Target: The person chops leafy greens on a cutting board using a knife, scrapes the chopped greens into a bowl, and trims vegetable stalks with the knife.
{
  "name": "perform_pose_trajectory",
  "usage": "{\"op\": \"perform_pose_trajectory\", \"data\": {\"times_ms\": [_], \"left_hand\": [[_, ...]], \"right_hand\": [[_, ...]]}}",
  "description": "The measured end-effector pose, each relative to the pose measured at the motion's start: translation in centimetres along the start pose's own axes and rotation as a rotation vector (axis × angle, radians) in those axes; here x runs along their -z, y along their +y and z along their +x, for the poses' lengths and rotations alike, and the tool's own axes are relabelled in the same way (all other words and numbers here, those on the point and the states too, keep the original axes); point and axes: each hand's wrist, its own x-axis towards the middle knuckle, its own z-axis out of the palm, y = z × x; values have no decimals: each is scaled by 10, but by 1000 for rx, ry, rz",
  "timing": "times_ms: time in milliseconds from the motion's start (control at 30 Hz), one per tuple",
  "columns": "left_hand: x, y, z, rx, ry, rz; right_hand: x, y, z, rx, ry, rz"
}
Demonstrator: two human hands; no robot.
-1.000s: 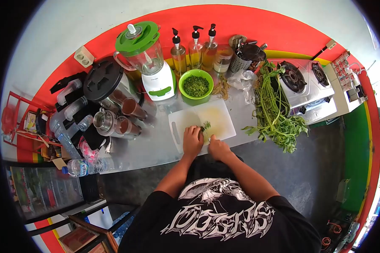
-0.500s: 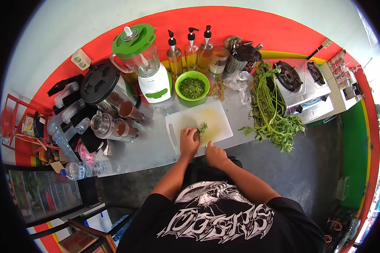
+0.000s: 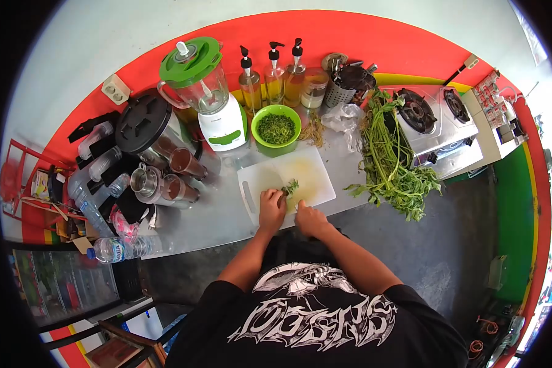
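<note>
A red-painted wall [image 3: 362, 46] is rising behind a steel-coloured counter [image 3: 196, 227], which is curving in the wide view. Positions below are being read from the centre of the white cutting board [image 3: 313, 172], with 12 o'clock pointing toward the wall.

The left hand [image 3: 272, 210] is resting at the 7 o'clock part of the board, its fingers curled and pressing against a small tuft of greens [image 3: 292, 185], which is lying near the board's centre. The right hand [image 3: 311, 219] is sitting at 5 o'clock, just beside the left, folded into a fist around a slim tool [image 3: 298, 206]; the tool is remaining mostly hidden, so its type cannot be told.

A green bowl [image 3: 278, 149] is standing at 12 o'clock, just beyond the board, and is holding chopped greens [image 3: 276, 129]. Three pump bottles [image 3: 275, 84] are standing beyond it. A blender [image 3: 221, 122] is occupying the 11 o'clock position. A clear plastic bag [image 3: 346, 119] is lying between 1 and 2 o'clock. A leafy bundle [image 3: 392, 159] is lying at 3 o'clock, alongside a gas stove [image 3: 444, 126] at 2 o'clock. A water bottle [image 3: 116, 249] is lying at 8 o'clock, well apart from the board.
</note>
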Motion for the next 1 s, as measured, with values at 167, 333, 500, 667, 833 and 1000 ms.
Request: {"op": "perform_pose_trajectory", "data": {"times_ms": [167, 333, 500, 667, 833, 1000], "left_hand": [[3, 0, 4, 12, 1, -26], [2, -1, 2, -20, 10, -15], [0, -3, 2, -57, -4, 4], [0, -6, -1, -71, -8, 1], [-1, -4, 2, 34, 9, -27], [5, -6, 3, 49, 14, -59]], "right_hand": [[-14, 1, -5, -8, 16, -75], [-1, 5, 10, 27, 8, -80], [-6, -2, -8, 33, 23, -159], [-6, 3, 7, 63, 36, -127], [-5, -2, -8, 91, 52, -151], [1, 1, 2, 104, -8, -166]]}}
